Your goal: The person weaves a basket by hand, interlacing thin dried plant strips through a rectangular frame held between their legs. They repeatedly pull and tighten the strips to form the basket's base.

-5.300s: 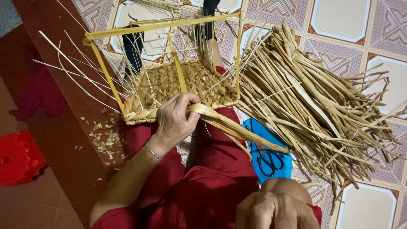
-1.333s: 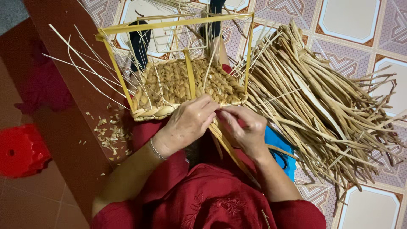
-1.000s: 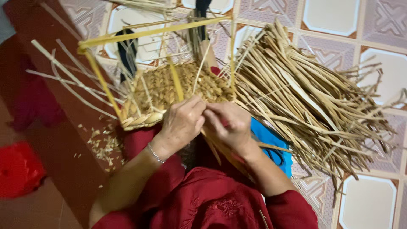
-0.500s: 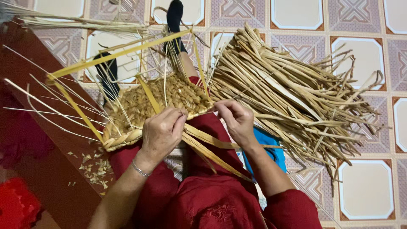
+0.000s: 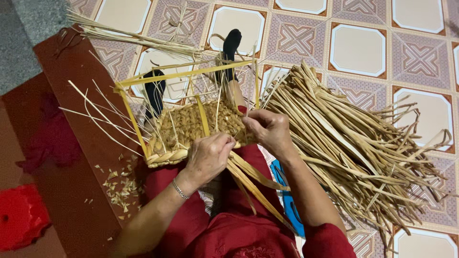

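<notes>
A half-woven straw basket (image 5: 189, 128) with a yellow strip frame (image 5: 184, 74) rests on my lap, thin stakes sticking up from it. My left hand (image 5: 208, 155) grips the near woven edge and pinches the flat straw strands (image 5: 253, 184) that trail down over my red trousers. My right hand (image 5: 270, 131) is closed on the same strands at the basket's right corner, beside the weave.
A large bundle of loose dried straw (image 5: 354, 148) lies on the patterned tile floor to the right. Blue-handled scissors (image 5: 287, 200) lie under my right forearm. Straw trimmings (image 5: 117, 186) litter the dark red step at left, near a red plastic thing (image 5: 19, 217).
My right hand came up from my lap and joined the left at the basket edge. Both hands shifted along the weave, and the view swung so the basket sits more centrally.
</notes>
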